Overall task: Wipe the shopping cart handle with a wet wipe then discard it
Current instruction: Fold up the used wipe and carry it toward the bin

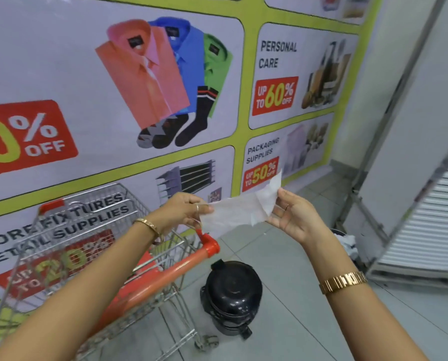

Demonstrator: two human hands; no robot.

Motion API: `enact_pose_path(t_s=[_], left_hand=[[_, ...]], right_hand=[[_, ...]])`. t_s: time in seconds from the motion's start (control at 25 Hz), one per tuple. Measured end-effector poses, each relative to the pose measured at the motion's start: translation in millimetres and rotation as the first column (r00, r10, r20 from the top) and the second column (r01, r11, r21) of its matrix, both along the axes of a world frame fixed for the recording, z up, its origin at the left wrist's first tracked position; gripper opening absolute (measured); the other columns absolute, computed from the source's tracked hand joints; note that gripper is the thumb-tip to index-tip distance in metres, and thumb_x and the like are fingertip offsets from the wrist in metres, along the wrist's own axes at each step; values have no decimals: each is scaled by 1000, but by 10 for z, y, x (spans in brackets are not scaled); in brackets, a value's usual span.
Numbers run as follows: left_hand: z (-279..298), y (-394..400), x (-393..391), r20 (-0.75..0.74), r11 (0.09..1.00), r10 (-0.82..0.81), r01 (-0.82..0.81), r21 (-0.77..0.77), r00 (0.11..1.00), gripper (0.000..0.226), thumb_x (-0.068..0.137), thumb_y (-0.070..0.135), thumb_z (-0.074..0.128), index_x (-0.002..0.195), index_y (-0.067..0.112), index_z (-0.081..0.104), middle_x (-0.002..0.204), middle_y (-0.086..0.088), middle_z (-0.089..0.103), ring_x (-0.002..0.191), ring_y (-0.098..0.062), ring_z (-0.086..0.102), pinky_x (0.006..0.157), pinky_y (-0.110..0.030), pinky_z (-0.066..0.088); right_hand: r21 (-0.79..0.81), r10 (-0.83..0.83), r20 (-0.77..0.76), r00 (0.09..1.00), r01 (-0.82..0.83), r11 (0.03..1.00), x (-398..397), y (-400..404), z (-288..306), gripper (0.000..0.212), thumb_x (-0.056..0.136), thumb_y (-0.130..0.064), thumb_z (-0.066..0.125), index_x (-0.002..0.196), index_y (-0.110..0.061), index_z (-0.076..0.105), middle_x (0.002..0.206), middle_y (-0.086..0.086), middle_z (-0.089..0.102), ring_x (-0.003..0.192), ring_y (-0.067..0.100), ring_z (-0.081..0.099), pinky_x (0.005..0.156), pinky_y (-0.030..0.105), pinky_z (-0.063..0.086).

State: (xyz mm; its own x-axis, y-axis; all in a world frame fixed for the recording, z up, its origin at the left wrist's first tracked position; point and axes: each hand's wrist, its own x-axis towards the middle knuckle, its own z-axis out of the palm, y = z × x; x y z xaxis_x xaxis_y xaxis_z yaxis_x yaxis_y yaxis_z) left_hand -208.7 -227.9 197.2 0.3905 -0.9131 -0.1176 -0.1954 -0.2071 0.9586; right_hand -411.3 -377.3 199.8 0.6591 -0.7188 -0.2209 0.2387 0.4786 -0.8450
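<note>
A white wet wipe (240, 208) is stretched between both hands in mid-air. My left hand (185, 211) pinches its left edge and my right hand (293, 217) pinches its right edge, where a corner sticks up. Below the hands stands a wire shopping cart (87, 251) with an orange handle (165, 276) that runs from lower left up to an orange end cap near the wipe. My left forearm crosses over the handle and hides part of it. The wipe does not touch the handle.
A black lidded bin (230, 295) stands on the grey tiled floor right of the cart. A second small bin with white waste (348, 244) sits by the right wall. A large advertising banner (113, 100) covers the wall behind the cart. A white shuttered panel (426, 217) is at right.
</note>
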Motion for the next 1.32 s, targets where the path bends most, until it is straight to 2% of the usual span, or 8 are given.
enact_pose_path(t_s=[0.16, 0.32, 0.44, 0.56, 0.76, 0.92, 1.12, 1.32], left_hand=[[-171, -207, -223, 113, 996, 51, -59, 67, 992, 13, 77, 16, 71, 83, 5, 73, 77, -9, 69, 65, -18, 61, 61, -26, 53], [-379, -287, -394, 106, 987, 108, -119, 104, 988, 8, 77, 15, 71, 69, 12, 72, 51, 10, 66, 48, -6, 55, 47, -15, 48], [-420, -438, -443, 267, 977, 73, -122, 175, 961, 11, 80, 17, 69, 73, 10, 72, 61, 5, 64, 47, -3, 56, 47, -14, 46], [-390, -713, -524, 338, 971, 81, -151, 186, 938, 15, 82, 13, 64, 78, 0, 71, 58, 4, 57, 46, -4, 52, 39, -10, 43], [-533, -1173, -707, 386, 976, 115, -177, 127, 915, 16, 80, 4, 59, 75, -6, 71, 56, -2, 58, 52, -13, 49, 51, -20, 43], [-926, -1469, -783, 291, 957, 206, -254, 140, 934, 14, 80, 6, 59, 73, 0, 69, 67, -10, 56, 58, -20, 48, 60, -27, 44], [-1630, -1713, -626, 132, 877, 379, -402, 264, 916, 27, 75, 5, 56, 50, 14, 47, 57, -9, 46, 57, -20, 45, 54, -25, 35], [-2306, -1816, -493, -108, 749, 572, -463, 474, 813, 21, 81, 8, 58, 60, 11, 58, 69, -12, 58, 65, -22, 55, 65, -31, 45]], right_hand=[[52, 10, -107, 994, -4, 999, -326, -224, -341, 13, 95, -13, 44, 103, -10, 54, 98, 9, 62, 85, 25, 62, 63, 41, 59], [47, 62, -183, 981, -54, 997, -459, -359, -588, 16, 93, -10, 45, 83, -12, 56, 90, 8, 64, 80, 24, 64, 62, 36, 60], [37, 49, -220, 974, -42, 998, -490, -484, -746, 18, 92, -11, 47, 77, -15, 56, 86, 7, 64, 76, 21, 63, 66, 36, 59], [48, 9, -215, 977, 2, 999, -528, -661, -867, 16, 91, -12, 49, 77, -15, 56, 84, 6, 64, 75, 21, 63, 69, 35, 56], [34, -17, -234, 972, 26, 999, -587, -990, -1028, 18, 90, -13, 51, 75, -18, 57, 72, 0, 70, 61, 14, 69, 60, 28, 59], [39, -38, -254, 966, 49, 998, -577, -1283, -1216, 18, 91, -13, 51, 75, -18, 57, 58, -7, 73, 55, 10, 69, 53, 25, 58], [33, -23, -362, 932, 37, 999, -315, -1551, -1525, 21, 90, -12, 51, 72, -18, 59, 68, -1, 72, 64, 17, 67, 61, 30, 56], [68, -7, -547, 837, 54, 996, 23, -1677, -1952, 20, 88, -6, 53, 71, -15, 57, 76, 7, 65, 70, 22, 60, 64, 33, 51]])
